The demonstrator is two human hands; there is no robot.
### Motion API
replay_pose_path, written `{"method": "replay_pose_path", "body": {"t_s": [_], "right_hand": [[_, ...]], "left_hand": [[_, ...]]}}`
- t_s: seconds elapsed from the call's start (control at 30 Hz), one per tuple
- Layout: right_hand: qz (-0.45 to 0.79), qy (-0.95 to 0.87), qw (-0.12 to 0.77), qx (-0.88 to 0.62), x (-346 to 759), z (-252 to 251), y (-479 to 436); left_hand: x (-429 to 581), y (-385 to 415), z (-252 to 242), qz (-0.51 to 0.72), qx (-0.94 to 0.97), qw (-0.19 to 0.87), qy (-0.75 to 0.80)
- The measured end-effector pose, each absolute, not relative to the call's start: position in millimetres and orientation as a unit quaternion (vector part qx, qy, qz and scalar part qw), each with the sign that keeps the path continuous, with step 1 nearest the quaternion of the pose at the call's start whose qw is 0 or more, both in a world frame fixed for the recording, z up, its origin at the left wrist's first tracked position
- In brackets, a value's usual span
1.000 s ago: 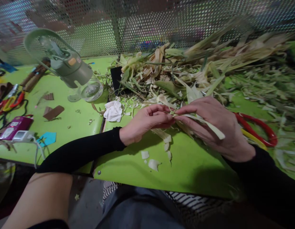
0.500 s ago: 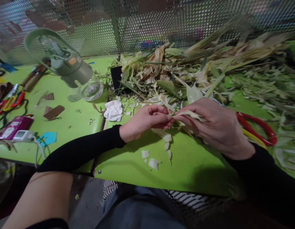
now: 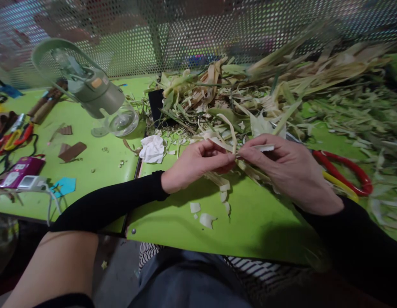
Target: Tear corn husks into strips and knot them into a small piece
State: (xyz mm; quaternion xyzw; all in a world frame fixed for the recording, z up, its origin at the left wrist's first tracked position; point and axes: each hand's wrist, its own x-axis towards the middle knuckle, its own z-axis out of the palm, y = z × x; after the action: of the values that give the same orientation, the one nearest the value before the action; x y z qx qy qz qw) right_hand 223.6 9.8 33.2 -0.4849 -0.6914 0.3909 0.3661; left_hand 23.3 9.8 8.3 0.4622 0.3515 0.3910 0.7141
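Just above the green table (image 3: 173, 226), my left hand (image 3: 198, 162) and my right hand (image 3: 282, 169) meet fingertip to fingertip. Between them is a pale corn husk strip (image 3: 232, 132), pinched by both thumbs and forefingers. One end of it curls up above the left thumb; a flat pale end (image 3: 264, 148) sticks out over the right forefinger. Folded fingers hide the middle of the strip. Below the hands dangles or lies a ragged husk scrap (image 3: 224, 194), with small cut pieces (image 3: 207, 220) on the table.
Behind my hands spreads a heap of corn husks (image 3: 214, 96), backed by a perforated metal screen (image 3: 134, 47). Red-handled scissors (image 3: 346, 171) lie by my right wrist. A crumpled tissue (image 3: 152, 149), a green-lidded bottle (image 3: 102, 96) and a purple box (image 3: 22, 171) are to the left.
The husk strip's free end now stands up and curls above my left hand. My right fingers have turned slightly, and the piece over them looks narrower. My left hand has hardly moved.
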Motion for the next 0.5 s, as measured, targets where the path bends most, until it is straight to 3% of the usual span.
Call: {"method": "replay_pose_path", "body": {"t_s": [0.27, 0.5], "right_hand": [[0.324, -0.778, 0.304, -0.445, 225.9, 30.1, 13.1], [0.279, -0.783, 0.371, -0.413, 225.4, 23.9, 15.9]], "left_hand": [[23.7, 12.3, 4.3, 0.422, 0.418, 0.724, 0.351], [22.1, 9.8, 6.3, 0.386, 0.451, 0.723, 0.353]]}}
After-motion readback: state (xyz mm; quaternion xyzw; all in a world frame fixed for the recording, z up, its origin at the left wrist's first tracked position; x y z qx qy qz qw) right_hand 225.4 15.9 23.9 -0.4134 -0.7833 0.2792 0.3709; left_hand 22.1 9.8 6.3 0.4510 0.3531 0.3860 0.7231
